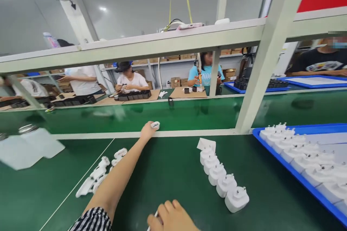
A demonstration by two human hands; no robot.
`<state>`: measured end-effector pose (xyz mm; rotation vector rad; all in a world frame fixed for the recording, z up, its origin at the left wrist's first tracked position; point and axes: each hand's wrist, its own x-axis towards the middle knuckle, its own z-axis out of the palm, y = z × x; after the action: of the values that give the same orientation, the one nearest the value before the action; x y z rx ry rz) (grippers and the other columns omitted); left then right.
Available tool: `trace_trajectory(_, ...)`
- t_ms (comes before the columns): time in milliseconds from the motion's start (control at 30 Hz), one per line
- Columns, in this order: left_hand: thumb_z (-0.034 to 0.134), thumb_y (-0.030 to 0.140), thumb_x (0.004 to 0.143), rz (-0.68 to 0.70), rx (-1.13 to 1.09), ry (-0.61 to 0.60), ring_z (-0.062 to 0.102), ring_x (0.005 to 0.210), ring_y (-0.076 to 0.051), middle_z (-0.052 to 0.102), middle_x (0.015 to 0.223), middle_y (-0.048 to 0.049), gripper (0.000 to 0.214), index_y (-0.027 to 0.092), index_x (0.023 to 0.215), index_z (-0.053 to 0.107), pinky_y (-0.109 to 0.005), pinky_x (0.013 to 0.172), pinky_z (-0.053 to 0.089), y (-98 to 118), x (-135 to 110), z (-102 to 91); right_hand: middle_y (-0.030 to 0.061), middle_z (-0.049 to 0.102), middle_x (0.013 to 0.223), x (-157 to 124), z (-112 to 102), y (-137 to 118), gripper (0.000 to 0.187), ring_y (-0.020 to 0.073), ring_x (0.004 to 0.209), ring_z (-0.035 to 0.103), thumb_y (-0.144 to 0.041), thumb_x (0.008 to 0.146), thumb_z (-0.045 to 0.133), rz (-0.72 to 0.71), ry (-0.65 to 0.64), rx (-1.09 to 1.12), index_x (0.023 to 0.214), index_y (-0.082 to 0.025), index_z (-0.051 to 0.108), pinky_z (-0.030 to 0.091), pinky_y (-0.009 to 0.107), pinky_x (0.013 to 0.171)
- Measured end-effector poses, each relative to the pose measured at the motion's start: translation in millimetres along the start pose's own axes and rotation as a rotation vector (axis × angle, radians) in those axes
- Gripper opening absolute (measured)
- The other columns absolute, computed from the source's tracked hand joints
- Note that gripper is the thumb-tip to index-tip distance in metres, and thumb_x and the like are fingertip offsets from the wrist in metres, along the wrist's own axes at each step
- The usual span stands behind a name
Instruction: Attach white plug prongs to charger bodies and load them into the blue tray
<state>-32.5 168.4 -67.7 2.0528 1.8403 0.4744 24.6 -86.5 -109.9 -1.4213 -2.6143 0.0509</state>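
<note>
My left hand (pixel 148 132) is stretched out to the near rail of the green conveyor belt, closed on a small white oval plastic piece (pixel 155 125) with dark detail in its face. My right hand (pixel 173 217) is low at the bottom edge, fingers curled round a thin white item (pixel 155 215) that is mostly hidden. To its right, a slanted row of white plug adapters (pixel 226 184) stands with the round pins up. Under and beside my left forearm lie several white plastic parts (pixel 94 176) in two rows.
A blue tray (pixel 295 178) of upright white adapters sits at the right. The green conveyor belt (pixel 187 113) runs across behind the white rail. A slanted post (pixel 267 57) rises right of centre. White sheets (pixel 29 148) lie at the left. Several co-workers sit beyond the belt.
</note>
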Motion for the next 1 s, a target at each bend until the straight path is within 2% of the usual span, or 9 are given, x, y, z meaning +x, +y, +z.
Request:
trace_trajectory(67,0.053,0.024,0.064,0.043,-0.031,-0.052,0.053,0.08,-0.014,0.058,0.087,-0.0019,0.029,0.019,0.092,0.047,-0.02,0.068,0.038,6.0,-30.2,3.9,0.0071,0.057,0.073,-6.3,-20.7,3.6,0.034,0.0222,0.065,0.052,-0.028,0.064,0.051,0.003,-0.031,0.039,0.096,-0.017,0.047,0.042,0.032,0.052)
trace_trajectory(167,0.055,0.025,0.062,0.158,-0.135,-0.17,0.054,0.067,-0.012,0.058,0.073,0.0015,0.028,0.019,0.088,0.05,-0.02,0.061,0.039,8.6,-84.7,4.7,0.0077,0.053,0.079,-14.8,-46.0,18.9,0.032,0.0199,0.07,0.051,-0.014,0.065,0.042,0.108,0.012,0.206,0.096,-0.014,0.044,0.043,0.03,0.057)
trace_trajectory(267,0.055,0.025,0.059,0.237,-0.283,-0.283,0.053,0.065,-0.011,0.057,0.071,0.0024,0.027,0.018,0.085,0.05,-0.02,0.061,0.04,8.3,-134.9,2.3,0.0068,0.049,0.084,-16.8,-56.0,37.0,0.029,0.0152,0.065,0.051,-0.01,0.069,0.032,0.26,0.08,0.422,0.097,-0.015,0.039,0.042,0.028,0.057)
trace_trajectory(367,0.054,0.026,0.059,0.296,-0.408,-0.341,0.052,0.067,-0.01,0.056,0.073,0.0025,0.025,0.017,0.082,0.05,-0.02,0.062,0.04,8.8,-164.2,0.8,0.0057,0.045,0.088,-16.1,-57.7,50.2,0.027,0.0138,0.066,0.05,-0.015,0.072,0.031,0.373,0.208,0.609,0.098,-0.018,0.036,0.043,0.028,0.058)
trace_trajectory(467,0.056,0.026,0.057,0.364,-0.457,-0.385,0.051,0.069,-0.011,0.056,0.075,0.0019,0.028,0.016,0.083,0.05,-0.021,0.063,0.04,9.9,-172.0,1.5,0.0054,0.041,0.092,-16.9,-61.5,58.8,0.027,0.0141,0.074,0.05,-0.015,0.07,0.033,0.44,0.33,0.717,0.096,-0.02,0.038,0.044,0.028,0.061)
trace_trajectory(567,0.056,0.025,0.057,0.406,-0.489,-0.413,0.051,0.072,-0.011,0.056,0.08,0.0011,0.034,0.016,0.09,0.049,-0.022,0.065,0.04,10.4,-171.1,2.3,0.0054,0.04,0.093,-18.5,-67.7,65.8,0.029,0.0131,0.073,0.05,-0.017,0.07,0.033,0.463,0.36,0.747,0.097,-0.021,0.041,0.045,0.027,0.06)
trace_trajectory(667,0.055,0.025,0.058,0.393,-0.502,-0.411,0.051,0.076,-0.012,0.056,0.084,0.0001,0.038,0.016,0.094,0.047,-0.022,0.068,0.04,10.1,-171.2,2.9,0.0048,0.042,0.088,-19.0,-71.4,72.2,0.026,0.013,0.067,0.05,-0.023,0.072,0.035,0.493,0.36,0.721,0.096,-0.021,0.046,0.045,0.027,0.056)
trace_trajectory(800,0.055,0.025,0.058,0.379,-0.521,-0.419,0.052,0.077,-0.012,0.056,0.086,-0.0005,0.037,0.017,0.094,0.048,-0.022,0.069,0.04,10.9,-174.3,5.1,0.0033,0.048,0.078,-17.5,-70.7,76.1,0.016,0.015,0.066,0.05,-0.028,0.07,0.041,0.537,0.402,0.582,0.082,-0.021,0.049,0.044,0.028,0.055)
trace_trajectory(1000,0.055,0.025,0.059,0.375,-0.534,-0.377,0.052,0.081,-0.013,0.055,0.091,-0.0005,0.045,0.018,0.101,0.043,-0.023,0.071,0.04,14.4,-177.5,5.7,0.0031,0.047,0.08,-12.1,-69.7,70.2,0.019,0.0143,0.062,0.05,-0.025,0.074,0.035,0.412,0.264,0.324,0.083,-0.023,0.052,0.042,0.027,0.052)
